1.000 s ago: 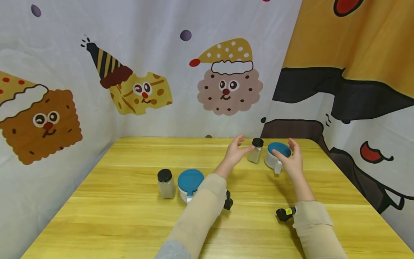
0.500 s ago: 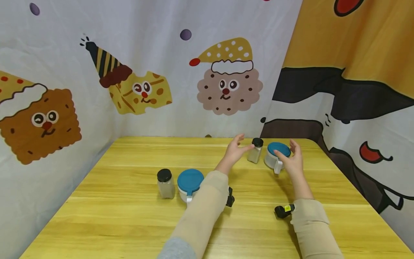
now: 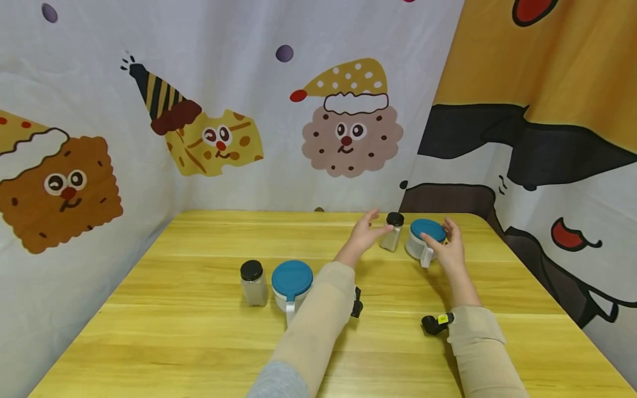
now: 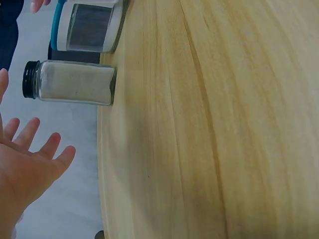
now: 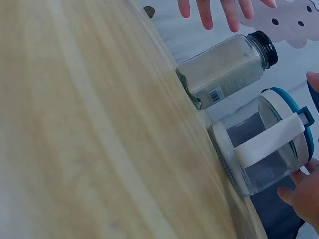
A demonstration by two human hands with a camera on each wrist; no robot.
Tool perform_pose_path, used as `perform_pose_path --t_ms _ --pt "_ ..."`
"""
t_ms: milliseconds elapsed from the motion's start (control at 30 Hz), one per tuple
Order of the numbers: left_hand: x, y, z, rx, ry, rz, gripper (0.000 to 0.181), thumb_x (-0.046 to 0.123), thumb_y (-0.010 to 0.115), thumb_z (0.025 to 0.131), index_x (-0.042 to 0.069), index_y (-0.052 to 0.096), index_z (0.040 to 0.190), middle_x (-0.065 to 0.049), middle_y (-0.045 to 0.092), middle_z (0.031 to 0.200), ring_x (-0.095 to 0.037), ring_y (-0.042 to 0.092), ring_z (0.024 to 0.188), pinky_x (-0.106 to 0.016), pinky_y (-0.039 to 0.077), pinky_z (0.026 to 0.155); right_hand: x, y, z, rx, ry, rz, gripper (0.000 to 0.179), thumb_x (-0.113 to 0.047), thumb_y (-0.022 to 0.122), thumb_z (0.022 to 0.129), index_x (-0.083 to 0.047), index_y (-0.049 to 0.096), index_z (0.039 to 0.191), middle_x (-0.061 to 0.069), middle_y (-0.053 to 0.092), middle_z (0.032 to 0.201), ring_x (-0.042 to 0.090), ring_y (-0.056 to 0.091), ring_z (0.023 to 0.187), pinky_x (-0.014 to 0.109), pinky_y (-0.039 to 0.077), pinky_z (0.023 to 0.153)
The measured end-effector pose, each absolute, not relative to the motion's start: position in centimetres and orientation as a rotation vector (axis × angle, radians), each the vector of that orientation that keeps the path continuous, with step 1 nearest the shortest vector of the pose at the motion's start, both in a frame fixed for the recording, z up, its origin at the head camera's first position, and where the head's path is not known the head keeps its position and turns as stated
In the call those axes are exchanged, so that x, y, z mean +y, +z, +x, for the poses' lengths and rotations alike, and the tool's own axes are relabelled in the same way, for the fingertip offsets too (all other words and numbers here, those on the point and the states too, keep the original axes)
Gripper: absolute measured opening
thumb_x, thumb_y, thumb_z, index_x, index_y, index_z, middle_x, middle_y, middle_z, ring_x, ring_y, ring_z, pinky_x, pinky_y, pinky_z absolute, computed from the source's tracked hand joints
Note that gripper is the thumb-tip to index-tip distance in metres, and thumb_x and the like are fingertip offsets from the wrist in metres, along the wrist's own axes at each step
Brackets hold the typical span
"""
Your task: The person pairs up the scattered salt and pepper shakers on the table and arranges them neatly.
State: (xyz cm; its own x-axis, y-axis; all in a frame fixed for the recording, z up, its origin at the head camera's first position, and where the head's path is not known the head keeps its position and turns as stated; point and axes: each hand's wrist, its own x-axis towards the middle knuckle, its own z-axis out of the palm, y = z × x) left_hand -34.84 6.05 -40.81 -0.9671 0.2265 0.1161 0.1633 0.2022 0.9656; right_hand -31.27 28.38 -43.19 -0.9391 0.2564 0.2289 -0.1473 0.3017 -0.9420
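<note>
While cartoon-print curtain [image 3: 269, 138] hangs behind, wood-grain table [image 3: 174, 337] bears black-lidded jars [image 3: 390, 239].

Two bottles [image 3: 254, 290] — two blue-lidded jars [image 3: 291, 284]

At near left on the yellow wood-grain table [image 3: 164, 337], a clear squarish jar with a black lid [image 3: 255, 288] stands just left of a round canister with a blue lid [image 3: 292, 278]. Far behind, a white fabric backdrop [image 3: 239, 44] shows a brown biscuit [image 3: 97, 185], yellow cheese [image 3: 234, 152] and pinkish cookie [image 3: 370, 143].
</note>
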Motion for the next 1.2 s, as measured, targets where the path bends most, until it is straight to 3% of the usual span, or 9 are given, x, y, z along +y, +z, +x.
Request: perform_pose_path --t_ms 133,433,1200 --pt "6.4 -40.7 -34.8 2.419 1.861 0.383 0.066 0.035 0.068 0.090 0.020 0.039 0.147 0.001 0.044 0.144 -0.026 0.036 0.134 -0.043 0.035 0.103 28.7 -43.6 -31.5 -2.254 1.668 -0.074 0.090 -0.026 0.070 0.089 -0.012 0.011 0.154 0.018 0.015 0.156 0.038 0.013 0.140 0.053 0.016 0.110" --pt "7.2 -40.9 -35.0 2.466 1.821 0.413 0.066 0.035 0.068 0.090 0.017 0.039 0.147 -0.006 0.043 0.145 -0.028 0.040 0.132 -0.044 0.035 0.103 28.8 -44.2 -32.0 -2.290 1.657 -0.079 0.094 -0.025 0.072 0.087 -0.010 0.007 0.154 0.021 0.015 0.155 0.040 0.017 0.139 0.055 0.020 0.108" --pt "8.4 -41.0 -35.3 2.516 1.778 0.409 0.064 0.035 0.068 0.090 0.017 0.041 0.146 -0.008 0.046 0.143 -0.025 0.044 0.128 -0.040 0.038 0.101 28.4 -44.7 -32.1 -2.305 1.666 -0.066 0.101 -0.021 0.073 0.086 -0.012 0.000 0.154 0.019 0.007 0.156 0.039 0.017 0.139 0.052 0.017 0.110"
